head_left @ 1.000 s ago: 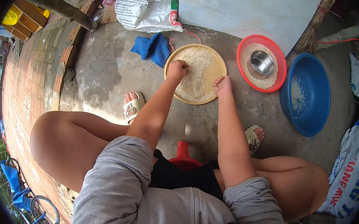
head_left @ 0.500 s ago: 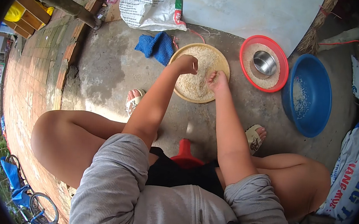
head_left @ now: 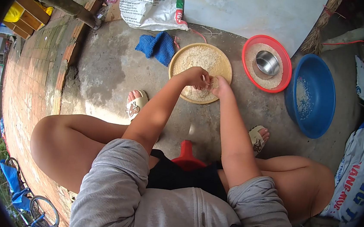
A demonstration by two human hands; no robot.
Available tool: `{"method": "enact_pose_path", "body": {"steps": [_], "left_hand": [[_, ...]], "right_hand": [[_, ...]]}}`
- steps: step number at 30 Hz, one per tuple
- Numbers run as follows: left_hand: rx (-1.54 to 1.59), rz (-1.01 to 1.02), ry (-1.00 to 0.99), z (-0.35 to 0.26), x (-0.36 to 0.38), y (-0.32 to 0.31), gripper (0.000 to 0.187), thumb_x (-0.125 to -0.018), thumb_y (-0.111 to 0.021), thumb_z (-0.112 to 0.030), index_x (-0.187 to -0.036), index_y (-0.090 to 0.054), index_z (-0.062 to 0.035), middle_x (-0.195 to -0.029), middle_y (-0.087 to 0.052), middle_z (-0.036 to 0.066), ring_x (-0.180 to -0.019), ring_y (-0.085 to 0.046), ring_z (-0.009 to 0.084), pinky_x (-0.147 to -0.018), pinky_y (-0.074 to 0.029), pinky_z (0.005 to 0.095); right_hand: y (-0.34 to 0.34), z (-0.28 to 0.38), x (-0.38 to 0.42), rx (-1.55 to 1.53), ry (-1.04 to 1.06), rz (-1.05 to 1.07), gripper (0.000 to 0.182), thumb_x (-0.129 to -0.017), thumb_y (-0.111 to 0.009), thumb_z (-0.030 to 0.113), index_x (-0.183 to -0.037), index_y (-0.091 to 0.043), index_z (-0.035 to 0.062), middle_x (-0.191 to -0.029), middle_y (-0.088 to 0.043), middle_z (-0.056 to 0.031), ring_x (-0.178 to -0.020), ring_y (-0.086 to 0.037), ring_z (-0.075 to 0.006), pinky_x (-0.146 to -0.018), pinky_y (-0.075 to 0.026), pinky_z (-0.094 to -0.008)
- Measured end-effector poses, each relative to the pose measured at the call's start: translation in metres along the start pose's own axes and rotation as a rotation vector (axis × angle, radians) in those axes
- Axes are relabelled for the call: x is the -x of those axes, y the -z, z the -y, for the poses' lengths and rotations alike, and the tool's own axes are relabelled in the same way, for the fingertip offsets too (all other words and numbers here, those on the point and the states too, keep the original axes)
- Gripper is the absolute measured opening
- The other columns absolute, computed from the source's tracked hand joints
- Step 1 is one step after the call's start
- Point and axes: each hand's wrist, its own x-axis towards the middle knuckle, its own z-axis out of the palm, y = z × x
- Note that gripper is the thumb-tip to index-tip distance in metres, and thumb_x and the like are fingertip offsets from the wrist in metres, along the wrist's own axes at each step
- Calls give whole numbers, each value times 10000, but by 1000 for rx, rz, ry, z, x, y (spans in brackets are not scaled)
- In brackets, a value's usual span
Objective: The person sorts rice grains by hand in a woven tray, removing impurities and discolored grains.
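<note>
A round woven tray [head_left: 227, 62] filled with pale rice grains [head_left: 202, 57] lies on the concrete in front of me. Both hands are over its near side, close together. My right hand [head_left: 222, 87] is cupped palm up with what looks like a small heap of rice in it. My left hand [head_left: 198, 77] bends over that palm, its thumb and fingers pinched together; whatever is between the fingertips is too small to tell.
Right of the tray stand a red basin [head_left: 245, 58] with grain and a steel bowl [head_left: 268, 63], then a blue basin [head_left: 322, 95] with scattered grains. A blue cloth [head_left: 155, 46] and a printed sack [head_left: 150, 5] lie beyond. My sandalled feet flank a red stool [head_left: 186, 150].
My left hand has come down and right, from above the tray to my right palm. The right hand has turned and loosened from a fist to a cup.
</note>
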Motion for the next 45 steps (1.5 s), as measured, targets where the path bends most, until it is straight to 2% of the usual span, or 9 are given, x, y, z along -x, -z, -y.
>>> {"method": "enact_pose_path", "body": {"steps": [3,12,15,19,22,26,30,33,45], "left_hand": [[-611,-341,-263,-3,-4,1,298,-648,-770,-211,-849,-626,-46,-729,-648,112,-702,-647,232,-622,-506,335],[-741,-331,-174,41,-1,-39,254,-660,-703,-118,-908,-647,-112,-834,-646,109,-868,-622,281,-755,-489,371],[-583,-357,-226,50,-12,-32,226,-630,-721,-97,-845,-659,-66,-743,-655,95,-737,-644,269,-678,-504,349],[-185,-297,-131,-13,1,-10,182,-659,-722,-121,-820,-664,-60,-733,-658,89,-694,-641,221,-645,-500,324],[-435,-351,-420,-28,-4,-15,175,-688,-705,-140,-829,-652,-51,-787,-647,103,-737,-637,239,-661,-497,344],[-444,-677,-301,-15,-15,-20,171,-714,-665,-138,-852,-632,-42,-789,-623,112,-757,-620,285,-684,-492,371],[-587,-446,-350,9,-10,-40,170,-712,-642,-122,-862,-621,-44,-785,-617,117,-814,-621,303,-726,-495,387],[-741,-506,-251,31,-15,-64,171,-696,-643,-98,-861,-626,-57,-828,-633,119,-818,-619,313,-756,-495,402],[-332,-583,-419,-26,-24,-41,210,-693,-706,-108,-889,-659,-49,-846,-633,114,-763,-632,256,-690,-506,350]], "right_hand": [[-6,-1,5,-97,-61,52,260,-937,-375,259,-842,-506,55,-735,-504,-72,-627,-495,-178,-561,-453,-301],[41,9,-41,-126,-52,241,118,-841,-425,153,-764,-485,88,-636,-471,-11,-552,-450,-113,-510,-387,-238],[26,9,-29,-141,8,-24,143,-864,-426,168,-789,-502,73,-680,-493,-37,-599,-486,-141,-570,-443,-259],[15,6,-18,-68,56,54,190,-885,-406,213,-841,-503,56,-753,-531,-79,-652,-510,-203,-633,-481,-366],[-2,9,8,-101,-3,-78,194,-886,-407,212,-858,-508,48,-781,-522,-96,-707,-521,-224,-703,-500,-376],[7,13,-7,-101,-39,62,203,-895,-395,223,-788,-489,79,-650,-465,-33,-567,-464,-153,-550,-443,-292],[20,20,-18,-82,7,50,199,-895,-378,225,-743,-455,121,-576,-400,11,-496,-385,-99,-457,-308,-241],[27,22,-24,-121,70,-5,224,-902,-366,237,-754,-477,110,-583,-429,2,-501,-412,-112,-476,-353,-250],[2,9,-10,-250,65,-55,327,-944,-335,295,-834,-540,65,-664,-505,-44,-560,-488,-169,-512,-420,-297]]}}
